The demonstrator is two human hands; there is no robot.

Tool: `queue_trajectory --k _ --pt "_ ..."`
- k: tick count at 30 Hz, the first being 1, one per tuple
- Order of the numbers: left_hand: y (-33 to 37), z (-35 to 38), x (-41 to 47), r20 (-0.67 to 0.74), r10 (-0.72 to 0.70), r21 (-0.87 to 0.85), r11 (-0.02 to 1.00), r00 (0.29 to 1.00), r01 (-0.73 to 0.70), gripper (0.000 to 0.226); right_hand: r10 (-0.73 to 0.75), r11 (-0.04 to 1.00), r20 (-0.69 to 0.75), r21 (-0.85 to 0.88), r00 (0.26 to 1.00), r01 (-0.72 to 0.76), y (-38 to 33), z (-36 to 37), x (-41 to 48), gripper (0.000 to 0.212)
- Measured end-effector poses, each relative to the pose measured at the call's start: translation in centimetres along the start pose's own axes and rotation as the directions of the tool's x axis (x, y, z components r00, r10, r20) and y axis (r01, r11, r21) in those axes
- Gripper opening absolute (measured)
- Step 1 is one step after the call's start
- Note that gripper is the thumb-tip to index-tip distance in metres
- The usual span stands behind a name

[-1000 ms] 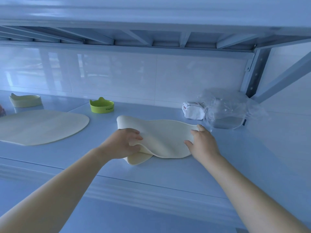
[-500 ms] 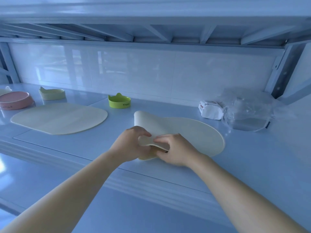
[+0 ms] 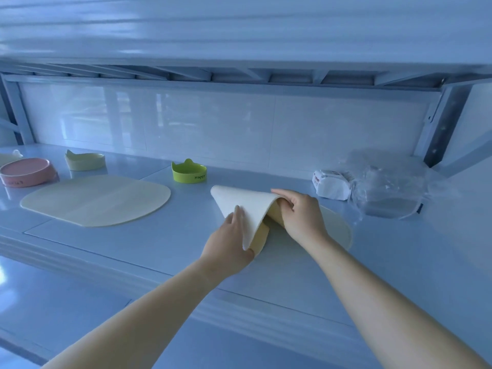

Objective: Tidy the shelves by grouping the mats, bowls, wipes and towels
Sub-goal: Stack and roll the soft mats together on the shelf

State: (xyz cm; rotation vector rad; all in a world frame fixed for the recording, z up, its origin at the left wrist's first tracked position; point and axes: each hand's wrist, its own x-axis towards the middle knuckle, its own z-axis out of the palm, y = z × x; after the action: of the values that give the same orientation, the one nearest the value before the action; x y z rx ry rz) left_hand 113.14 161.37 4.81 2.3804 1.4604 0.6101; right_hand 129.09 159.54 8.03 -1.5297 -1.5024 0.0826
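A cream mat (image 3: 247, 206) lies on the shelf (image 3: 159, 243) in the middle, its left half folded up and over into a peak. My left hand (image 3: 229, 241) grips the folded flap from below at its near edge. My right hand (image 3: 300, 211) pinches the fold's top edge from the right. A second cream mat (image 3: 98, 199) lies flat to the left. Behind it stand a pink bowl (image 3: 25, 171), a pale yellow cat-ear bowl (image 3: 85, 161) and a green cat-ear bowl (image 3: 189, 172). A white wipes pack (image 3: 332, 184) sits at the right.
A crumpled clear plastic bag (image 3: 391, 187) lies beside the wipes pack near the grey shelf upright (image 3: 444, 129). Another shelf board runs low overhead (image 3: 239, 35). A white tiled wall closes the back. A lower shelf shows under my arms.
My right hand has moved from the mat's right edge to its left fold, joining my left hand. The left half of the mat is lifted higher and folded further over. The view has shifted left.
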Motion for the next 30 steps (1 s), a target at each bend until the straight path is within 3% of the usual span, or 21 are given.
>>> queue_trajectory --k 4,10,15,18,21,23,26,30 --pt "0.0 -0.9 1.8 0.032 0.070 0.033 0.997 0.997 -0.071 0.079 0.008 1.000 0.007 -0.009 1.000 -0.008 0.4 -0.6 -0.1 0.036" --pt "-4.1 -5.8 4.5 -0.112 0.210 0.199 0.962 0.971 -0.185 0.076 -0.032 0.995 0.109 -0.091 0.994 0.042 0.5 0.7 -1.2 0.037" --pt "-6.6 -9.5 6.1 -0.272 0.407 0.224 0.908 0.872 -0.354 0.064 -0.028 0.988 0.013 -0.153 1.000 0.030 -0.3 2.2 -1.4 0.038" --pt "-9.4 -10.0 6.0 -0.357 0.362 0.133 0.932 0.861 -0.337 0.063 0.044 0.988 -0.076 -0.146 0.996 -0.055 -0.4 2.4 -1.5 0.038" --pt "-12.5 -9.5 6.1 -0.301 0.309 0.091 0.951 0.902 -0.296 0.062 0.121 0.976 -0.115 -0.166 0.986 -0.139 -0.6 3.0 -1.6 0.039" --pt "-13.9 -9.2 6.5 -0.231 0.329 0.103 0.944 0.915 -0.314 0.058 0.144 0.966 -0.079 -0.204 0.986 -0.157 -1.1 3.9 -1.7 0.039" --pt "-15.1 -9.7 7.1 -0.202 0.353 0.112 0.935 0.913 -0.337 0.055 0.160 0.955 0.094 -0.266 0.983 -0.130 -2.2 5.3 -1.9 0.046" --pt "-16.8 -10.9 6.7 -0.201 0.357 0.102 0.934 0.912 -0.343 0.055 0.234 0.933 0.316 -0.338 0.920 -0.121 -2.9 7.0 -2.3 0.045"
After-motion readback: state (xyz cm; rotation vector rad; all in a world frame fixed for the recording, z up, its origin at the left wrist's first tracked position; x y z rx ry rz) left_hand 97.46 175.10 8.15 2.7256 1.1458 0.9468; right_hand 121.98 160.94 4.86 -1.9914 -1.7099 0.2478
